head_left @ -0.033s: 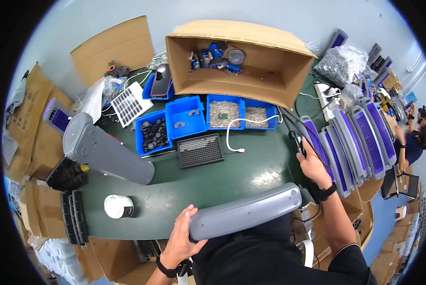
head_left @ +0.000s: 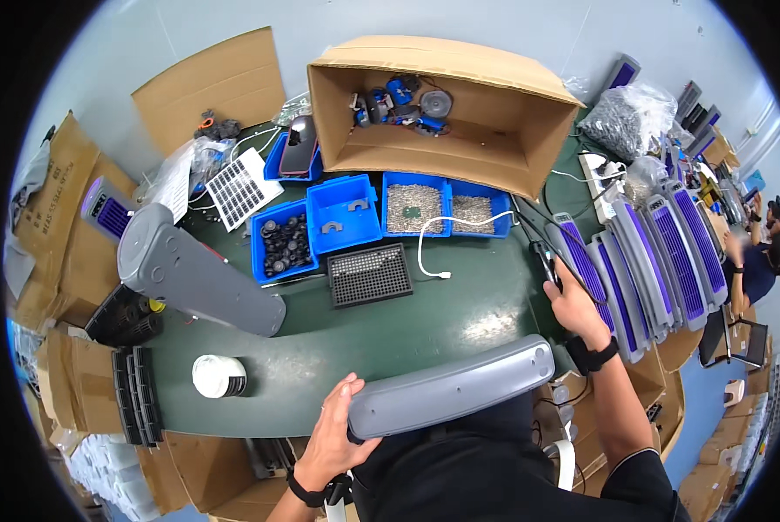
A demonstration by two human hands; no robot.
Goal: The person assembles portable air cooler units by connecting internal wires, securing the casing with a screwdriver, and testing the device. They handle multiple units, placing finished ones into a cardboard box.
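Observation:
A long, slightly curved grey plastic housing (head_left: 451, 389) lies at the table's near edge, over my lap. My left hand (head_left: 331, 435) grips its left end, the fingers on the upper side and the thumb at the lower edge. Beyond its right end, my right hand (head_left: 576, 303) is closed round a black corded tool (head_left: 543, 258), slim like an electric screwdriver. The fingers partly cover the tool, and its tip cannot be made out. Several grey housings with purple grilles (head_left: 666, 257) stand side by side just right of that hand.
A tall grey housing (head_left: 200, 277) leans at the left, behind a white tub (head_left: 219, 376). Blue bins (head_left: 344, 211) with small parts and screws, a black perforated tray (head_left: 370, 275) and a white cable (head_left: 421, 252) lie mid-table. Behind is an open cardboard box (head_left: 529, 139). A person (head_left: 760, 257) works far right.

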